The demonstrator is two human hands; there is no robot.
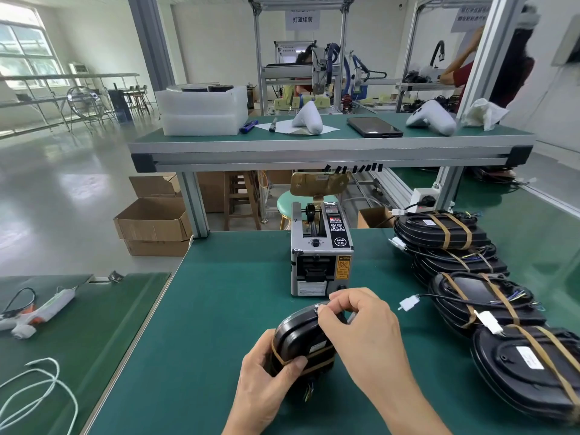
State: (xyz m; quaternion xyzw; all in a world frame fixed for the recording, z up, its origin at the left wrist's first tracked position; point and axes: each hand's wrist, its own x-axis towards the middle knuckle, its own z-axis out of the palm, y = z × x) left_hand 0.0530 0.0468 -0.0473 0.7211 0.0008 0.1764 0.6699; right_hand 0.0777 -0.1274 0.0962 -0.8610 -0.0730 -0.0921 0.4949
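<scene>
At the far left a white cord (56, 367) runs out of the picture at the left and bottom edges, so its ends cannot be seen. A glue gun (37, 312) lies near it on the side table. The left hand (266, 381) comes in from the bottom edge with its wrist cut off. It grips the lower left side of the black case (298, 337), thumb curled over a brown band and the other fingers hidden behind the shell. The case stands tilted on its edge at the front middle of the green mat (204, 309). The hands hide its lower end, so whether it rests on the mat cannot be told. It is a glossy, rounded black shell with brown tape bands across it and a pale label partly in view. The right hand (361, 328) covers its top right corner, fingers bent tight and pinching something small and white at the rim (too small to tell what). Behind stands a tape machine (320, 255), well apart from the hands. To the right more black cases (470, 277) lie in a row, the nearest cut off by the frame
</scene>
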